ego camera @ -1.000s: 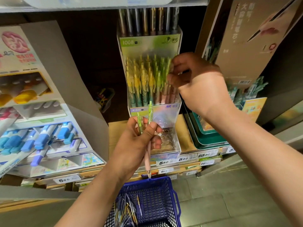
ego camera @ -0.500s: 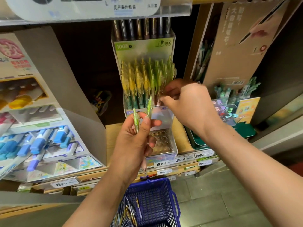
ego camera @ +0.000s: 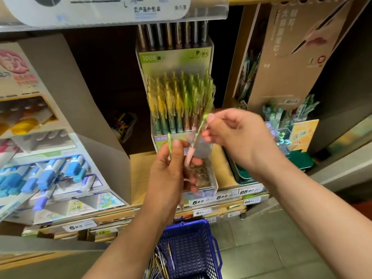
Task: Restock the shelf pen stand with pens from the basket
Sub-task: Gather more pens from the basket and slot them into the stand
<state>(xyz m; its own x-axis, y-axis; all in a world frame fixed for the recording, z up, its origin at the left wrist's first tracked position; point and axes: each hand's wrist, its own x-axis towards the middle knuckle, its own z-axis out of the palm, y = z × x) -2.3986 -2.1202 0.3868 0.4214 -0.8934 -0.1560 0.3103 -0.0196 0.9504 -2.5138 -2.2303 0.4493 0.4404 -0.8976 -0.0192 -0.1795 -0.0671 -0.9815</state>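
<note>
Pen stand (ego camera: 175, 61) sits on the shelf (ego camera: 138, 174), basket (ego camera: 187, 238) below it.

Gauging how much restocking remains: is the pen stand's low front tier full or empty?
Empty where visible: the front tier shows bare slot holes, no pens; the left hand hides part. Rear rows are packed.

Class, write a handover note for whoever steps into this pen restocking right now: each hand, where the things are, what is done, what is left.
Left hand: grips one green pen upright, before the pen stand.
Right hand: pinches a pink-gripped pen, tilted, its lower end by the left hand.
Done: the stand's rear rows look full.
Left: front holes empty; slot both held pens, then more pens from the blue basket below.
</note>
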